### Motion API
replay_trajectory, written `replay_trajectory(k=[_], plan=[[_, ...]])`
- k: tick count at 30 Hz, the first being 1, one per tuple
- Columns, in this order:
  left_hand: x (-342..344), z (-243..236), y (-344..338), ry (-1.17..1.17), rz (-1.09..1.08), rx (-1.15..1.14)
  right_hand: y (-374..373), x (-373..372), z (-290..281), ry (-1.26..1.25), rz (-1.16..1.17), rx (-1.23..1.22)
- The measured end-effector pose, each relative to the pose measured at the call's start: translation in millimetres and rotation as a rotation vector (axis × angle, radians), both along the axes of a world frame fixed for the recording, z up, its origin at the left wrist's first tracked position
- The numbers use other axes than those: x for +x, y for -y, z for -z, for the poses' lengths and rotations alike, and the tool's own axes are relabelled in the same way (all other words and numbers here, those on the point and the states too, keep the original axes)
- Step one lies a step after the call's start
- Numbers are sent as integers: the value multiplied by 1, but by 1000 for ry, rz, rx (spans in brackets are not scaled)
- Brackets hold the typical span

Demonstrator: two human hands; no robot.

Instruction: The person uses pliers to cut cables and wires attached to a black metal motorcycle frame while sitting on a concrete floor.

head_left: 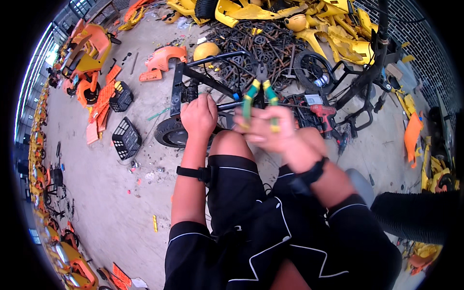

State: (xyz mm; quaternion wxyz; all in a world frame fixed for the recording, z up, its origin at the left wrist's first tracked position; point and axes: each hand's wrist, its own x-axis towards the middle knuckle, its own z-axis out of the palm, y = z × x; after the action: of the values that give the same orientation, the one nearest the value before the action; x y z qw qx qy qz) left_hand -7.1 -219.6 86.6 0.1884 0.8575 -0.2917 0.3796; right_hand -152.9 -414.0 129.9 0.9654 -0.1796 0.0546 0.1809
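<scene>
My right hand (pixel 273 126) grips a pair of pliers (pixel 248 102) with green and yellow handles. Their dark jaws point away from me, over the black frame. My left hand (pixel 199 115) is closed around part of the black scooter frame (pixel 177 87), beside a dark coil spring. What exactly its fingers wrap is hidden. Below that hand, a black-tyred wheel (pixel 170 133) sits under the frame. Slight motion blur softens my right hand.
Beyond the frame lies a heap of dark metal parts (pixel 241 46), with yellow body panels (pixel 338 43) behind. A red cordless drill (pixel 323 116) rests at the right. Black baskets (pixel 126 138) and orange panels (pixel 164 58) lie left. A black corrugated hose (pixel 415 215) is near my right elbow.
</scene>
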Motion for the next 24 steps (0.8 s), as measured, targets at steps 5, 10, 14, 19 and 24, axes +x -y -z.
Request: replay_trajectory(k=[5,10,14,19,24], plan=[[-3,-6,14,47,66,-85,99,-15,19,146,-308,-118],[4,12,11,-83,51,-29,-77,53,11,213,330,232],[7,15,-5,-42,20,-16,-74,44,3,160,289,225],[-3,-1,12,81,92,-144,106,-34,22,69,-259,-235],[4,-1,14,61,30,-107,4,-8,23,130,-31,89]])
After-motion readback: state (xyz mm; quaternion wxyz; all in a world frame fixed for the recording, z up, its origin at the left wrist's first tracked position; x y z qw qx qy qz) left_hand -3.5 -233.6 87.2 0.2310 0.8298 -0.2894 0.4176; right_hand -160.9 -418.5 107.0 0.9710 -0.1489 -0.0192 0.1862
